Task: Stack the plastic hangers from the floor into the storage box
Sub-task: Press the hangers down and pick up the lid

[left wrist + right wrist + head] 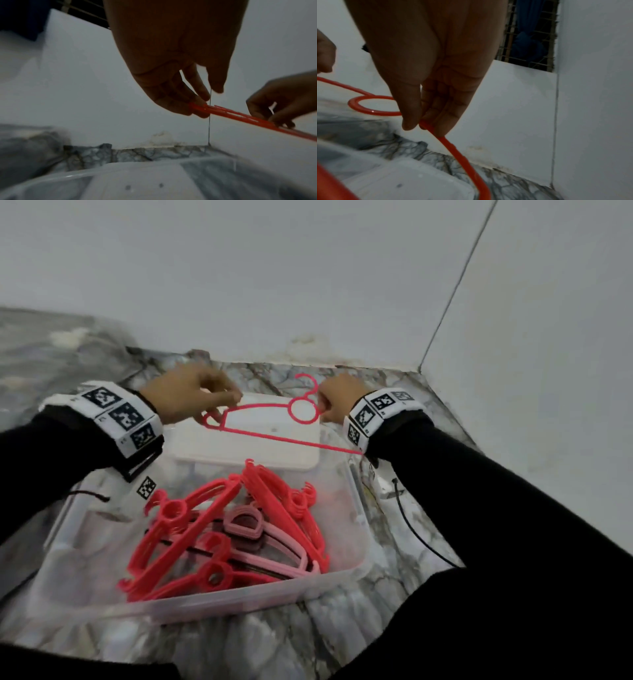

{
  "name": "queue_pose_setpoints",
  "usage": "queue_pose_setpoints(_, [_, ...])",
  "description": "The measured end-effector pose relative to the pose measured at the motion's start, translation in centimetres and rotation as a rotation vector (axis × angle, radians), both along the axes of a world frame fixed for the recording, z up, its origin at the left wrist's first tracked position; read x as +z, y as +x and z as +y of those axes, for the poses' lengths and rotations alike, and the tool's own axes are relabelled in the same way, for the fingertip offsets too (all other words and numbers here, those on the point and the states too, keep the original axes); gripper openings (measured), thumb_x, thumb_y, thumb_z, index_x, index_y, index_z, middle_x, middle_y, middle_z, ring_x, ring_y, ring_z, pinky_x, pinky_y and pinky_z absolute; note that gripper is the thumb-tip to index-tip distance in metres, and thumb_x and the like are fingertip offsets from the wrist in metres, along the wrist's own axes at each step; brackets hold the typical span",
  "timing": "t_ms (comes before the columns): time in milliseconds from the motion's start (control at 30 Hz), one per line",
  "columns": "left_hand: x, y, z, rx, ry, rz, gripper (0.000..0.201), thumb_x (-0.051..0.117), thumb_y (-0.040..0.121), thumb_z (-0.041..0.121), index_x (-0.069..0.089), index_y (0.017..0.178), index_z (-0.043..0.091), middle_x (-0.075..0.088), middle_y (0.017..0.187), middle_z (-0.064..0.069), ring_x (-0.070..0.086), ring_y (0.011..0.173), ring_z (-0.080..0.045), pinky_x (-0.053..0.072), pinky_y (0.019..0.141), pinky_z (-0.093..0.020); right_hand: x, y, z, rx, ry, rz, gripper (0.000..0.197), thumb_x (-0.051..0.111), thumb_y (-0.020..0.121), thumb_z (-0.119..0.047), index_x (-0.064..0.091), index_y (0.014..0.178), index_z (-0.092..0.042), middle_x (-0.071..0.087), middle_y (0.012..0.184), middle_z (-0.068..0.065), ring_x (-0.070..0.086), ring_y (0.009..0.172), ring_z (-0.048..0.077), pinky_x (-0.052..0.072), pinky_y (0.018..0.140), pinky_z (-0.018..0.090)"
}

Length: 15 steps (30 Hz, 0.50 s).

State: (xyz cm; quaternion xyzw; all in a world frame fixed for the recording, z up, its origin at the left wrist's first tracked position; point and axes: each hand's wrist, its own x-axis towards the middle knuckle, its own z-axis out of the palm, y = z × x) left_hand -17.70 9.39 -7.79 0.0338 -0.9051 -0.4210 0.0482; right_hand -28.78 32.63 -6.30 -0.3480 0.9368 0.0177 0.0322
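Observation:
A thin red plastic hanger (pixel 274 436) is held level in the air above the far end of the clear storage box (pixel 356 508). My left hand (pixel 191 398) pinches its left end (pixel 199 108). My right hand (pixel 337 402) pinches the hanger beside its ring, thumb against fingers (pixel 426 124). The hanger's ring (pixel 373 105) and hook point toward the wall. Inside the box lie several red hangers (pixel 219 535) and a few pale pink ones (pixel 253 525), crossed in a loose pile.
A white lid (pixel 250 440) lies under the held hanger at the box's far end. The marble floor (pixel 394 594) meets white walls in a corner (pixel 419 369) close behind. A black cable (pixel 418 539) trails to the right of the box.

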Motion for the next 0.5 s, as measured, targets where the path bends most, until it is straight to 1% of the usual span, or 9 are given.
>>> queue_pose_setpoints(67, [-1.3, 1.4, -1.9, -0.066, -0.257, -0.059, 0.009, 0.069, 0.086, 0.014, 0.070, 0.092, 0.021, 0.070, 0.075, 0.009, 0.065, 0.057, -0.001, 0.054, 0.052, -0.022, -2.0, 1.1, -2.3, 0.068, 0.035, -0.018, 0.011, 0.064, 0.083, -0.006, 0.068, 0.093, -0.004, 0.069, 0.100, 0.015, 0.065, 0.096, 0.029, 0.051, 0.079, 0.032])
queue_pose_setpoints(100, [-2.1, 2.1, -2.7, -0.095, -0.304, -0.122, 0.012, 0.069, 0.085, 0.011, 0.070, 0.093, 0.020, 0.070, 0.074, 0.010, 0.065, 0.057, 0.000, 0.054, 0.052, -0.021, -3.2, 1.7, -3.3, 0.108, 0.061, -0.033, 0.013, 0.064, 0.083, -0.006, 0.067, 0.095, -0.002, 0.069, 0.099, 0.015, 0.065, 0.095, 0.029, 0.052, 0.081, 0.035])
queue_pose_setpoints(200, [-4.8, 3.8, -4.1, -0.161, -0.301, -0.416, 0.016, 0.063, 0.088, 0.006, 0.069, 0.098, 0.017, 0.071, 0.076, 0.005, 0.067, 0.058, -0.003, 0.050, 0.050, -0.019, -6.3, 3.5, -5.6, 0.240, 0.096, -0.097, 0.011, 0.064, 0.080, -0.006, 0.066, 0.089, 0.000, 0.068, 0.094, 0.018, 0.065, 0.089, 0.032, 0.053, 0.078, 0.037])
queue_pose_setpoints(267, [-6.5, 4.5, -4.2, -0.207, -0.342, -0.580, 0.017, 0.060, 0.090, 0.009, 0.068, 0.105, 0.012, 0.072, 0.080, 0.001, 0.063, 0.053, 0.001, 0.053, 0.055, -0.022, -7.8, 4.6, -6.9, 0.302, 0.113, -0.139, 0.010, 0.064, 0.077, -0.007, 0.066, 0.083, 0.000, 0.067, 0.089, 0.021, 0.065, 0.084, 0.035, 0.051, 0.072, 0.036])
queue_pose_setpoints(300, [-7.2, 4.7, -4.1, -0.236, -0.386, -0.621, 0.019, 0.060, 0.090, 0.011, 0.068, 0.108, 0.010, 0.073, 0.086, -0.004, 0.059, 0.048, 0.004, 0.053, 0.057, -0.021, -8.5, 5.2, -7.5, 0.321, 0.126, -0.167, 0.009, 0.064, 0.077, -0.007, 0.065, 0.081, 0.001, 0.066, 0.086, 0.023, 0.064, 0.082, 0.036, 0.049, 0.069, 0.035])
queue_pose_setpoints(333, [-7.9, 4.8, -3.9, -0.265, -0.437, -0.652, 0.022, 0.061, 0.090, 0.013, 0.068, 0.110, 0.009, 0.073, 0.093, -0.008, 0.054, 0.043, 0.006, 0.051, 0.054, -0.016, -9.2, 5.8, -8.1, 0.338, 0.133, -0.198, 0.008, 0.064, 0.077, -0.007, 0.065, 0.079, 0.001, 0.066, 0.084, 0.024, 0.064, 0.079, 0.037, 0.046, 0.065, 0.033])
queue_pose_setpoints(400, [-9.1, 4.9, -3.3, -0.336, -0.517, -0.728, 0.025, 0.061, 0.090, 0.011, 0.068, 0.113, 0.009, 0.070, 0.105, -0.014, 0.053, 0.042, 0.010, 0.038, 0.044, -0.004, -10.9, 7.1, -8.9, 0.393, 0.151, -0.247, 0.009, 0.064, 0.077, -0.007, 0.060, 0.069, -0.005, 0.065, 0.077, 0.024, 0.064, 0.074, 0.037, 0.041, 0.061, 0.032])
queue_pose_setpoints(433, [-9.8, 5.0, -3.0, -0.371, -0.535, -0.792, 0.026, 0.061, 0.089, 0.009, 0.068, 0.114, 0.007, 0.069, 0.108, -0.016, 0.057, 0.048, 0.011, 0.034, 0.041, -0.002, -11.8, 7.7, -9.1, 0.424, 0.168, -0.262, 0.015, 0.066, 0.076, -0.008, 0.056, 0.064, -0.009, 0.063, 0.072, 0.022, 0.064, 0.071, 0.036, 0.039, 0.059, 0.031])
queue_pose_setpoints(500, [-11.2, 5.2, -2.4, -0.431, -0.584, -0.888, 0.035, 0.066, 0.082, 0.015, 0.068, 0.114, 0.002, 0.068, 0.111, -0.019, 0.060, 0.051, 0.005, 0.037, 0.043, -0.004, -13.5, 9.0, -9.2, 0.472, 0.165, -0.303, 0.014, 0.070, 0.070, -0.007, 0.058, 0.065, -0.008, 0.061, 0.066, 0.020, 0.060, 0.062, 0.026, 0.035, 0.059, 0.026])
